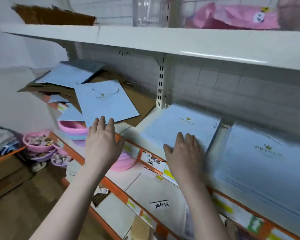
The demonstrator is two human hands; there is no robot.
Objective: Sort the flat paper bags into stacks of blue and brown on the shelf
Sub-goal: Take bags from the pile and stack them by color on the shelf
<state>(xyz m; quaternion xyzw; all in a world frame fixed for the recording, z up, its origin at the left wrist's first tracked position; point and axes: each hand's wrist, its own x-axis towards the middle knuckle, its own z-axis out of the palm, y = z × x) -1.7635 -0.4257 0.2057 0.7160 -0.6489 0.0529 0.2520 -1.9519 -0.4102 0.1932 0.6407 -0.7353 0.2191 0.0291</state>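
Nearest the camera, two bare forearms are reaching up toward the shelf (128, 130). The right hand (184, 151) is lying flat with straight fingers, pressing on the near corner of a neat blue stack (184, 127) (gold crown and lettering showing on its top bag). Just beside it to the right, a second blue stack (267, 156) is sitting at the shelf's front edge. The left hand (102, 141) is spreading flat too, fingertips touching the near edge of a loose blue bag (106, 103) lying tilted on the unsorted pile. Farther back and to the left, more blue bags (69, 75) are lying mixed with brown bags (139, 101). On the upper shelf (163, 40), a brown stack (54, 16) is resting at the left.
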